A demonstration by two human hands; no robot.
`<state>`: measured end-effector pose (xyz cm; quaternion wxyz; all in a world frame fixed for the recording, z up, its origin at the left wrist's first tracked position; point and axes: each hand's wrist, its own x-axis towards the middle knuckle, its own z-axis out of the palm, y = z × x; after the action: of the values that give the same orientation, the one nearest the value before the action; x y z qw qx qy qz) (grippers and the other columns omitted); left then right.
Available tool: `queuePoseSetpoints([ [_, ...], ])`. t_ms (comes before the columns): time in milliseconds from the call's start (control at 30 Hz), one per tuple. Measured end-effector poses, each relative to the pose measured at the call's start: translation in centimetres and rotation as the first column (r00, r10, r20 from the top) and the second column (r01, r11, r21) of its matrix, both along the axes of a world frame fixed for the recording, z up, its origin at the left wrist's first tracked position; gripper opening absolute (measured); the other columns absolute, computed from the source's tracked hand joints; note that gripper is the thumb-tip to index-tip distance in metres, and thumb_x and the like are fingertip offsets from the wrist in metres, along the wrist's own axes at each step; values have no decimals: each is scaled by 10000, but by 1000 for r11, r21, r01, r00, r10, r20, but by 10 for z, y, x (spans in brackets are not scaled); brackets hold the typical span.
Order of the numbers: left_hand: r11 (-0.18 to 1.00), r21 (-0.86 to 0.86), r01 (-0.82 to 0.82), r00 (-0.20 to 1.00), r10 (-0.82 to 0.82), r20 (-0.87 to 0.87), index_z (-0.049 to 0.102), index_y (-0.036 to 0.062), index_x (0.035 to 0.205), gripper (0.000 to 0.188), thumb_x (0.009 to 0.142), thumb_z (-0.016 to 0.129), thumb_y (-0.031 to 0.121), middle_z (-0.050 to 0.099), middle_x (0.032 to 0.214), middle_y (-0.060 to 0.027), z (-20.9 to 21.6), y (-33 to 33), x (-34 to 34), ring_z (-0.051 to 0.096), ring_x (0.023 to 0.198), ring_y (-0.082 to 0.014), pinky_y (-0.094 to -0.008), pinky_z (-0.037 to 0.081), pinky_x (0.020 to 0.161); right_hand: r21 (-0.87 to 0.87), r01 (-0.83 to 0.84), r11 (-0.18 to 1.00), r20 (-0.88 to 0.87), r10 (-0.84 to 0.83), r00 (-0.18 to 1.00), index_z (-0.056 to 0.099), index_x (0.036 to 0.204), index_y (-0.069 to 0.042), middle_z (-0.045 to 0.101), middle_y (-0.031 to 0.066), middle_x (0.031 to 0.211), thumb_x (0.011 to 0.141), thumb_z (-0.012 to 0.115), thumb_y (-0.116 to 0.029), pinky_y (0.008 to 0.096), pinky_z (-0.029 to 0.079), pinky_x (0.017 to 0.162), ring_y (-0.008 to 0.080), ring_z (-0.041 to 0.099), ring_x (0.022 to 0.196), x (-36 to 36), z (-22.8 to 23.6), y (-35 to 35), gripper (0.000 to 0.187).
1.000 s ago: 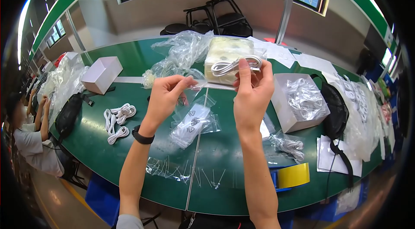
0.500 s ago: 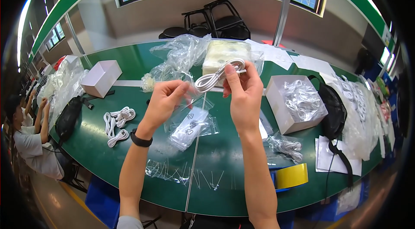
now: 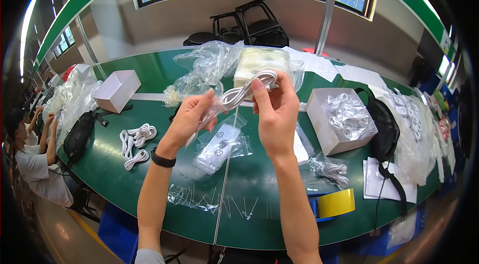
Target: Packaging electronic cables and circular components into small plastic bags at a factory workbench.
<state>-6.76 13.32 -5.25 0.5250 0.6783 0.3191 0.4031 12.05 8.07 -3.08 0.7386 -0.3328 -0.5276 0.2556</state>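
My right hand grips a coiled white cable above the middle of the table, thumb pressed on the bundle. My left hand pinches a small clear plastic bag between thumb and fingers. The left end of the coil meets the bag's upper edge; whether it is inside cannot be made out. Below my hands lie flat clear bags with printed marks. Left of them rest several coiled white cables. Wire twist ties are spread near the front edge.
An open white box of bagged cables stands at right, beside a black pouch. A yellow tape roll sits near the front. Behind are a stack of bags and crumpled plastic. Another person works at far left.
The coiled cable has moved slightly left and down, its left end now against the bag. My left hand has turned and the bag shows more clearly beneath its fingers.
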Motion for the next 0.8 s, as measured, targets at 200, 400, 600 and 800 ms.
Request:
queuePoseSetpoints([
  [200,1000,19,-2,1000,2,-11,691,-14,943,544,1059,430,449,561,609,9,-9,10,-5,513,515,-57,-220,393,478,7,72,997,-5,-72,997,589,1012,-32,601,-11,770,974,652,-188,197,386,542,46,496,624,0,2,-3,173],
  [400,996,93,-9,1000,8,11,695,-2,938,403,1056,480,318,495,609,40,-4,3,3,468,522,-47,-223,401,493,-15,25,1000,-29,-25,999,597,989,-34,594,-12,742,970,653,-180,199,385,535,49,495,606,-1,-3,1,158],
  [600,996,90,-14,1000,16,-18,633,27,939,208,1008,556,208,506,644,49,-6,7,1,426,518,-27,-205,351,489,-58,35,998,-92,-41,995,610,974,-36,582,-12,703,972,644,-181,203,383,528,51,492,586,1,-3,2,148],
  [800,993,-109,42,999,-40,14,596,59,888,145,973,593,176,556,672,25,2,1,2,418,505,-12,-184,333,473,-89,13,996,-127,-25,992,611,974,-29,575,-10,699,976,640,-204,206,386,524,52,490,583,4,-6,4,177],
])
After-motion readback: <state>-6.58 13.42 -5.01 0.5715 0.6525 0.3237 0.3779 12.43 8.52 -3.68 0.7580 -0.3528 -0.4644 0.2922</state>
